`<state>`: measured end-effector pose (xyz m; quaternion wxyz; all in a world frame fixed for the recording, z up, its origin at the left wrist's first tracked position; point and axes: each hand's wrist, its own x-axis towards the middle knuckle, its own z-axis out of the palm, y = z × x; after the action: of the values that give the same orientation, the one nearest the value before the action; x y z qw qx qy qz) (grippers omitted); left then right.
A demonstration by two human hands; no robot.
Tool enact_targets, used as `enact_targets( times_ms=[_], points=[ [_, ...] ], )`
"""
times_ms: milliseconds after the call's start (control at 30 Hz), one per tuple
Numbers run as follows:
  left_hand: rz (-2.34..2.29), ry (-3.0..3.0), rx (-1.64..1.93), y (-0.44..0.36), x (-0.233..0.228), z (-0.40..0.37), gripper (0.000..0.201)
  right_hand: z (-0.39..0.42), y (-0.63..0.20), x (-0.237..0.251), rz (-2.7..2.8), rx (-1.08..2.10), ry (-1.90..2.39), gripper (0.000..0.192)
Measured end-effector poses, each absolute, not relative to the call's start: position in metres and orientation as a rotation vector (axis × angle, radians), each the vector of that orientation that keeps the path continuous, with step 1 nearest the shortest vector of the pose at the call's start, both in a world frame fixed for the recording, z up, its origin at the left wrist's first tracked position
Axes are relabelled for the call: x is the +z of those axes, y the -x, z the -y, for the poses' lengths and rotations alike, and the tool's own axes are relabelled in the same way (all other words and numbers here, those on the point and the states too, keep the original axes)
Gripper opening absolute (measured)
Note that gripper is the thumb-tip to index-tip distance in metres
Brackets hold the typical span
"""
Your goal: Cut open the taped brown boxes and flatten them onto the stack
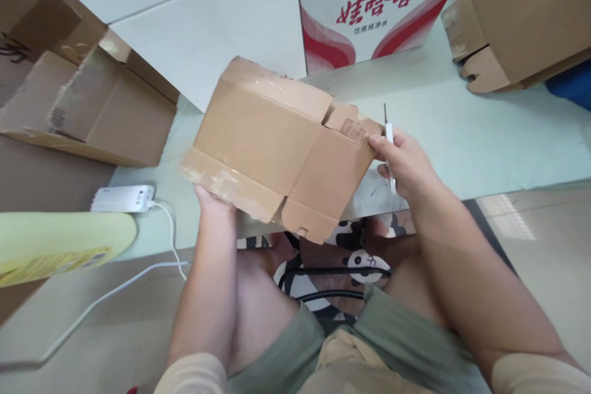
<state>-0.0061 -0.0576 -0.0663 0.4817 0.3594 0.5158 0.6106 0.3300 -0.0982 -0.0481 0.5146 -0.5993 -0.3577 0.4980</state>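
Note:
A folded-flat cardboard box (258, 129) is held up at a tilt over the table's front edge, its flaps and a slot cut-out showing. My left hand (213, 198) grips its lower left edge; most of the fingers are hidden beneath the cardboard. At the right corner, by a small printed mark, my right hand (404, 163) pinches the box between thumb and finger. That same hand also holds a slim white-handled craft knife (388, 133), its thin, dark blade pointing away from me, just beside the cardboard.
White cartons, one with red lettering (378, 12), stand behind. Open cardboard boxes flank the table, at left (115, 104) and right (526, 24). A white power bank (124, 198) with a cable lies left, near a pale yellow packet (64, 240). The table (471, 141) has a pale green cover.

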Motion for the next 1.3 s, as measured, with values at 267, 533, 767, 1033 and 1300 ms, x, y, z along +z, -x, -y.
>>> enact_targets(
  times_ms=[267,533,767,1033,1300],
  points=[
    [-1.106,-0.815,1.583,-0.006,-0.051,0.068,0.067,0.097,-0.318,-0.047,0.761,1.054,1.405,0.027],
    [-1.136,-0.639,1.498,-0.016,-0.068,0.06,0.031,0.121,-0.326,-0.038,0.856,0.985,1.288,0.045],
    [-1.086,-0.513,1.548,-0.033,-0.071,0.059,0.017,0.143,-0.326,-0.028,0.735,1.196,1.232,0.054],
    [-1.167,-0.467,1.481,-0.041,-0.075,0.054,0.019,0.147,-0.326,-0.036,0.559,1.275,1.218,0.043],
    [-1.211,-0.383,1.322,-0.037,-0.066,0.056,0.009,0.15,-0.34,-0.019,0.373,0.952,1.249,0.036]
  ],
)
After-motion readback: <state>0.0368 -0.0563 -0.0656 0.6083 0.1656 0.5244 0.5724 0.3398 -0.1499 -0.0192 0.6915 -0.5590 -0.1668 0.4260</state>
